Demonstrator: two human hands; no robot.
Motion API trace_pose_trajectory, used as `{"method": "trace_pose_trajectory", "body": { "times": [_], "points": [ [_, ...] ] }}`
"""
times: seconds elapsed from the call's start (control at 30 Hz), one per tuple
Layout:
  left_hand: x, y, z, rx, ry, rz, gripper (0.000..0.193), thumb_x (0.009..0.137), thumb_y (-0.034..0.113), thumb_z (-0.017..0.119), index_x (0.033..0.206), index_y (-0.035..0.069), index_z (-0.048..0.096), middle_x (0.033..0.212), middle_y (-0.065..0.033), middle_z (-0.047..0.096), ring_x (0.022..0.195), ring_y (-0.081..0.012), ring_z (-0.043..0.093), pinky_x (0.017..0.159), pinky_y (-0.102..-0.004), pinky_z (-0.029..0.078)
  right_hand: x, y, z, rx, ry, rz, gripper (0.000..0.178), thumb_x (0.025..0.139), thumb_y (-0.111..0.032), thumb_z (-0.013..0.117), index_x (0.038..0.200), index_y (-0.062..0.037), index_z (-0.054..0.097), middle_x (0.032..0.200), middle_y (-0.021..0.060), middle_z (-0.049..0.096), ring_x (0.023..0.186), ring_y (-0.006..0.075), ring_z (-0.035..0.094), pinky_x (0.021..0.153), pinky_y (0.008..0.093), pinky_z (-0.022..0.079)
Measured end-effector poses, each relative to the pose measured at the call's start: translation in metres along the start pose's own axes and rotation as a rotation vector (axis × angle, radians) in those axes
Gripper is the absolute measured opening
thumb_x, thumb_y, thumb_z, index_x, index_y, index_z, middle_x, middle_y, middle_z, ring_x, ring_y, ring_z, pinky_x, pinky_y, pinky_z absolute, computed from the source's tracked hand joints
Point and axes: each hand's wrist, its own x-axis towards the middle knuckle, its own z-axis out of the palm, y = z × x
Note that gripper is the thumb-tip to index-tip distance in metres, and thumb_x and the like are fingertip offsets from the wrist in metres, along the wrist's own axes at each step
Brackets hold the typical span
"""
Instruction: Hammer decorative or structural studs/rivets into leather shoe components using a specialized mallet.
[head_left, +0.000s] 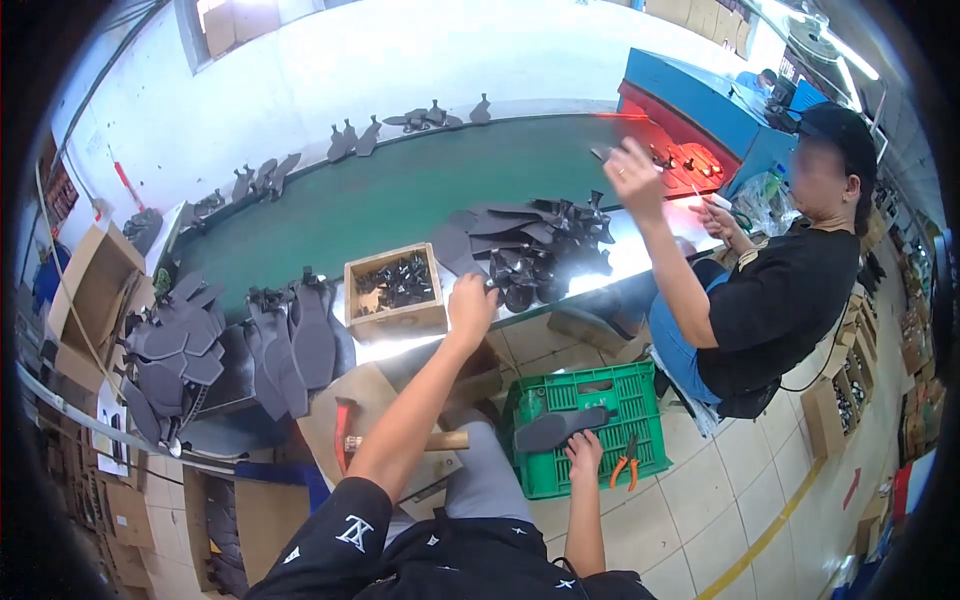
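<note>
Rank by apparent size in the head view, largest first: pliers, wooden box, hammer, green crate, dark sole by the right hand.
1. Green crate
2. Wooden box
3. Dark sole and hammer: too close to rank, hammer partly hidden
4. Orange-handled pliers

Tube lights point(845, 80) are shining at upper right | white wall point(330, 80) is washing out along the top | co-worker's raised hand point(634, 175) is blurring right of centre | bench edge point(588, 284) is glaring mid-frame | fisheye rim is curving into black corners
</note>
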Motion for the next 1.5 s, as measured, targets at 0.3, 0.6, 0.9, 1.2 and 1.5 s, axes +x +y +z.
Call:
{"method": "trace_pose_trajectory", "body": {
  "times": [0.3,0.6,0.9,1.2,1.5],
  "points": [
    [0.015,0.021,-0.172,0.25,0.427,0.304,0.023,0.078,0.009,0.067,0.099,0.0,0.065,0.104,-0.018,0.066,0.095,-0.0351,0.064,0.085,-0.0445,0.05,-0.118,-0.052,0.082,-0.554,-0.089,-0.75,0.034,0.095,-0.015,0.058,0.125,0.0009,0.054,0.12,0.014,0.06,0.106,0.0233,0.059,0.09,0.0352,0.047],
    [-0.079,-0.037,-0.34,-0.515,0.474,-0.108,0.023,0.1,0.005,0.049,0.121,-0.001,0.056,0.118,-0.0125,0.068,0.11,-0.0182,0.062,0.096,-0.0299,0.046,-0.207,-0.05,0.208,-1.65,-1.017,-1.276,0.038,0.078,-0.028,0.074,0.104,-0.0067,0.056,0.078,0.0079,0.065,0.072,0.03,0.067,0.063,0.0414,0.053],
    [-0.165,-0.081,-0.232,-0.004,0.379,-0.176,0.038,0.093,0.009,0.061,0.128,0.0,0.052,0.126,-0.0191,0.062,0.119,-0.0352,0.058,0.099,-0.0382,0.047,-0.18,-0.079,0.056,-1.179,-0.62,-1.023,0.025,0.073,-0.015,0.075,0.072,-0.0048,0.052,0.055,0.011,0.051,0.048,0.0266,0.055,0.047,0.0361,0.043],
    [-0.013,-0.131,-0.13,0.338,0.021,0.054,0.01,0.084,0.012,0.067,0.089,0.004,0.07,0.091,-0.016,0.07,0.087,-0.0305,0.067,0.073,-0.0422,0.055,-0.221,-0.048,0.059,-0.185,-0.263,-0.257,0.022,0.098,-0.018,0.059,0.083,-0.0036,0.05,0.053,-0.0016,0.043,0.036,0.0073,0.038,0.034,0.0259,0.03],
    [0.031,-0.144,-0.11,0.093,-0.166,-0.117,0.009,0.077,0.01,0.069,0.078,0.002,0.071,0.075,-0.0184,0.069,0.069,-0.0329,0.069,0.064,-0.0438,0.054,-0.167,-0.048,0.069,-0.428,-0.383,-0.686,0.016,0.098,-0.016,0.059,0.097,0.0001,0.059,0.051,-0.0034,0.043,0.036,0.0056,0.038,0.034,0.0232,0.028]
  ]
}}
